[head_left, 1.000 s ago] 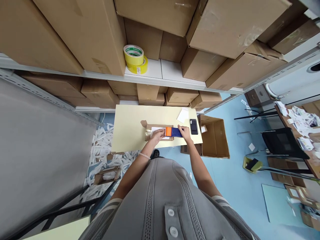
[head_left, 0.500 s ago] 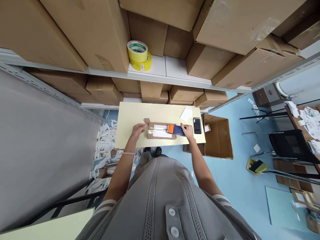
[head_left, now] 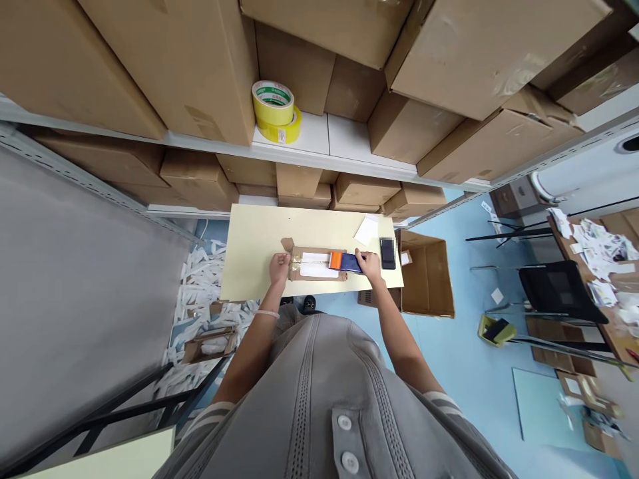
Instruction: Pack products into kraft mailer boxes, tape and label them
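A long flat cardboard box (head_left: 319, 273) lies on the pale yellow table (head_left: 259, 253), with white paper showing in it. My left hand (head_left: 278, 269) is closed on the box's left end. An orange and dark blue packet (head_left: 345, 261) sticks out of the box's right end. My right hand (head_left: 369, 264) grips the blue end of that packet.
A black phone (head_left: 386, 253) and a white paper slip (head_left: 366, 231) lie at the table's right. An open carton (head_left: 426, 276) stands on the floor to the right. Yellow tape rolls (head_left: 274, 113) sit on a shelf among stacked cartons. White scraps (head_left: 200, 293) litter the floor left.
My left hand has moved from the orange part of the packet to the left end of the box. My right hand has stayed on the blue end.
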Available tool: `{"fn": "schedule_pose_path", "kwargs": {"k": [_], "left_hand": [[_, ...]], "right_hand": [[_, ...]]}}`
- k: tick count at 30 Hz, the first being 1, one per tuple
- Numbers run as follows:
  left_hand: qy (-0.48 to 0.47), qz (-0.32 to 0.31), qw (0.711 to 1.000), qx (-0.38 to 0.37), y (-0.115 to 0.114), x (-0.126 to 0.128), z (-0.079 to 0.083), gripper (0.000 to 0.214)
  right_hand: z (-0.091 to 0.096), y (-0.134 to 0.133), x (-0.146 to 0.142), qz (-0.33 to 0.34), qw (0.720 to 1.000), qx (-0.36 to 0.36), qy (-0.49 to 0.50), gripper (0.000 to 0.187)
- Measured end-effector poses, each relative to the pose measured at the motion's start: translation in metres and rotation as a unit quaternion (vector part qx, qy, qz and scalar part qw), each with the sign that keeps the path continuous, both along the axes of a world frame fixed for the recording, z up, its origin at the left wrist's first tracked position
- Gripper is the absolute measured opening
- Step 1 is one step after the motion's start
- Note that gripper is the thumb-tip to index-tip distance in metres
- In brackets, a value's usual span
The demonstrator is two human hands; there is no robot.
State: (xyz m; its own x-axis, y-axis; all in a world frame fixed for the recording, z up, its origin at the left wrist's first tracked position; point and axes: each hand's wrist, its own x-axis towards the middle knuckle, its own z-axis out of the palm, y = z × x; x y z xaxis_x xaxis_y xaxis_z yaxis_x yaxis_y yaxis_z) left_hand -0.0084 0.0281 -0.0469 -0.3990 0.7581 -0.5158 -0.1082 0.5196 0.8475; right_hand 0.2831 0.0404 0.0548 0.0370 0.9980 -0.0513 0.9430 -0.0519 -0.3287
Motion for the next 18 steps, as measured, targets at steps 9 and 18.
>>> {"fn": "schedule_pose_path", "kwargs": {"k": [9, 18], "left_hand": [[0.045, -0.054, 0.988, -0.137, -0.015, 0.011, -0.017, 0.064], [0.338, -0.386, 0.838, 0.185, 0.000, 0.026, 0.041, 0.073]], "right_hand": [[0.002, 0.003, -0.003, 0.003, 1.000, -0.020, -0.006, 0.071], [0.000, 0.002, -0.001, 0.001, 1.000, -0.018, 0.008, 0.067]]}}
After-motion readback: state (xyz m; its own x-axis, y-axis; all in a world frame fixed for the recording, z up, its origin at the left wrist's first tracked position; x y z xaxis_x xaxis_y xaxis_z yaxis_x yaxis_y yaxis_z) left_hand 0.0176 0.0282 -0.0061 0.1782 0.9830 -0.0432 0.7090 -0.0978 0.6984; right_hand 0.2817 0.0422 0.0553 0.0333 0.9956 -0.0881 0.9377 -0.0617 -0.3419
